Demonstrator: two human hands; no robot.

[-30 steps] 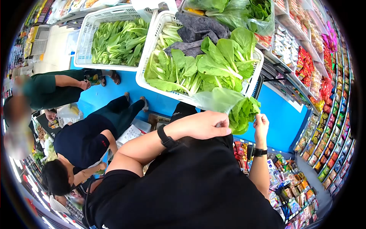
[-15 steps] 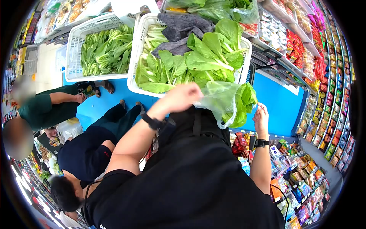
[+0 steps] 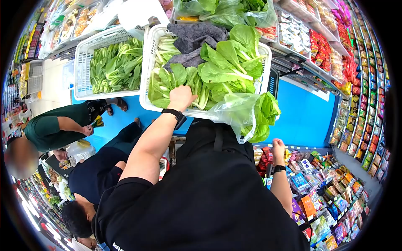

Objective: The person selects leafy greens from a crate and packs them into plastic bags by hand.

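Observation:
My left hand (image 3: 182, 98) is down among the leafy greens (image 3: 226, 69) at the front of a white plastic crate (image 3: 145, 79). Its fingers are curled on the stems and partly hidden. To its right, a clear plastic bag (image 3: 234, 111) lies over the crate's front edge, touched by neither hand. A bunch of lettuce-like greens (image 3: 267, 117) sticks out of the bag's open end. My right hand (image 3: 278, 151) hangs apart, below and right of the bag, with its fingers curled in and nothing visible in them. A dark grey cloth (image 3: 197, 37) covers part of the greens.
A second white crate (image 3: 81, 62) of green vegetables (image 3: 117, 67) stands at the left. Two people, one in a green shirt (image 3: 44, 134) and one in dark clothes (image 3: 94, 173), are close on my left. Packaged snacks (image 3: 326, 201) fill shelves at lower right.
My left hand has left the bag and moved left into the crate's greens. My right hand has come away from the bagged greens and dropped lower. The bag now rests at the crate's edge.

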